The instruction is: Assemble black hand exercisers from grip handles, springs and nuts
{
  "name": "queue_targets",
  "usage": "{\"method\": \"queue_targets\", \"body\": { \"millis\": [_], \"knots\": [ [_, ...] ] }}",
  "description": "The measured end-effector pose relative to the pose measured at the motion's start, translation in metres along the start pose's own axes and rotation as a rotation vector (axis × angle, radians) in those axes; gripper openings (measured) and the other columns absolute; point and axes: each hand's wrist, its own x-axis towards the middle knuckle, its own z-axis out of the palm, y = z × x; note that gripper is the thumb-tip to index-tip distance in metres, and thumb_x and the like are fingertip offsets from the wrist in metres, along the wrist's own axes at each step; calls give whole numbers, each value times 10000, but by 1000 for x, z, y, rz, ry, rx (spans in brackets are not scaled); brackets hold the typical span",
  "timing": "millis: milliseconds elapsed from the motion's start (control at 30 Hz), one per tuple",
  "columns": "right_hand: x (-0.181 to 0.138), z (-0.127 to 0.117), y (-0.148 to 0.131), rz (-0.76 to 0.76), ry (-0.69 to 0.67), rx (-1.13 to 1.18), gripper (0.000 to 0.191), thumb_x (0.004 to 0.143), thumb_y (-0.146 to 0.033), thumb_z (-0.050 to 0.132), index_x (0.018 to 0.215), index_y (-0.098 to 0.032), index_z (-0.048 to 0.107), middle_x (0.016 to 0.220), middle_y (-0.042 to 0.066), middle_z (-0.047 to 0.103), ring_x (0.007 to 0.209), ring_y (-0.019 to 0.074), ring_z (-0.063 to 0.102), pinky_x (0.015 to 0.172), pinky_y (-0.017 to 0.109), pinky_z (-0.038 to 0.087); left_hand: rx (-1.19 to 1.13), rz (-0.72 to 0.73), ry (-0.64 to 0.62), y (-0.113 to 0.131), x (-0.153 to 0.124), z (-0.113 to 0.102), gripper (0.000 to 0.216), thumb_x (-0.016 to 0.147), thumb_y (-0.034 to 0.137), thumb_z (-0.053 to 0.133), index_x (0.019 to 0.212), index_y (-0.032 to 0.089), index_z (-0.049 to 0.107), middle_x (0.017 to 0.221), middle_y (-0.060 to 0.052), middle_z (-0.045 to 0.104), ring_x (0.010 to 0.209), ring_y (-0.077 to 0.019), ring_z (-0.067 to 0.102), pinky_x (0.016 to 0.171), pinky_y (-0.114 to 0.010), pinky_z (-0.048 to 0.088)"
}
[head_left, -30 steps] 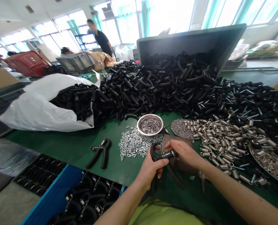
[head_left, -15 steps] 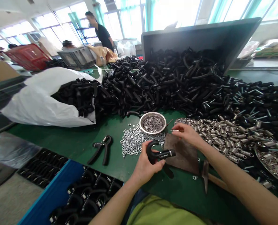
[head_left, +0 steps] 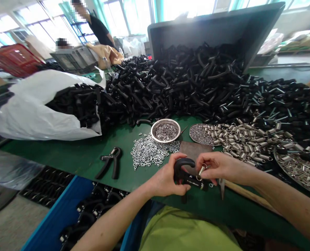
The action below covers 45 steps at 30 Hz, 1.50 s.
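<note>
My left hand is closed around a black curved hand-grip handle, held just above the green table near its front edge. My right hand pinches a small metal spring and holds it against the handle's right end. Under both hands lies a brown flat pad. A heap of silver washers lies just beyond my left hand.
A steel bowl of small parts, loose springs and a big pile of black handles from a tipped grey bin fill the table. An assembled gripper lies left. A blue crate sits below. People stand far back.
My right hand reached out to the springs, took one and came back to the handle. My left hand kept the handle and turned it slightly toward me.
</note>
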Motion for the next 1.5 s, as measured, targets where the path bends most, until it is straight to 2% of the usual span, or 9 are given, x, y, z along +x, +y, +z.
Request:
{"method": "queue_targets", "body": {
  "millis": [133,300,567,700,900,1033,1300,1400,1500],
  "knots": [
    [6,9,-1,-32,-53,174,313,671,-211,674,916,-188,481,841,-1,598,654,110,568,496,217,483,-19,33,-80,-2,4,2,779,618,118,650,1288,213,265,884,-23,617,641,-124,563,603,-251,457],
    [15,19,12,-94,37,319,389,664,-240,704,926,-199,420,808,-1,595,666,126,570,439,197,452,-90,6,-176,-6,9,5,957,605,118,666,1388,232,129,959,-45,617,642,-129,578,601,-255,463],
    [20,31,29,-137,430,498,410,700,-431,679,971,-210,466,904,21,620,856,171,599,714,281,457,-130,-23,316,-11,11,25,822,638,255,741,1330,263,297,996,-46,607,827,-196,612,741,-328,500],
    [21,37,29,-39,332,165,380,799,-540,513,884,-171,544,818,39,610,731,171,562,584,268,405,-96,14,400,-17,13,39,763,646,266,748,1291,262,340,1071,-33,594,980,-204,586,895,-347,448],
    [17,43,19,-86,504,-546,226,878,-373,409,758,-189,464,765,49,576,708,183,530,638,307,353,-77,42,413,-24,11,44,770,624,293,770,1253,253,327,1098,-29,560,988,-194,566,899,-341,436],
    [11,43,13,-43,371,-693,253,906,-381,342,868,-176,486,802,81,607,738,211,579,638,311,354,-2,111,329,-26,8,38,787,589,256,788,1230,248,331,1073,-30,565,973,-193,564,881,-332,431],
    [29,19,38,16,380,-792,298,902,-338,326,969,-154,551,881,112,667,795,229,625,658,297,380,-23,22,235,-39,38,47,756,604,201,731,1238,225,320,975,-16,591,831,-167,597,730,-269,474],
    [40,-4,51,73,344,-940,359,901,-372,327,902,-156,613,909,136,680,815,255,635,686,318,398,156,-12,223,-45,58,41,726,610,254,739,1242,227,383,973,-24,601,843,-192,597,735,-301,477],
    [50,-27,48,120,328,-1103,385,873,-450,392,815,-179,659,819,124,691,770,275,643,653,329,409,452,114,300,-45,76,11,506,706,305,678,1174,215,508,1074,-63,586,1003,-220,550,867,-345,436]
  ]
}}
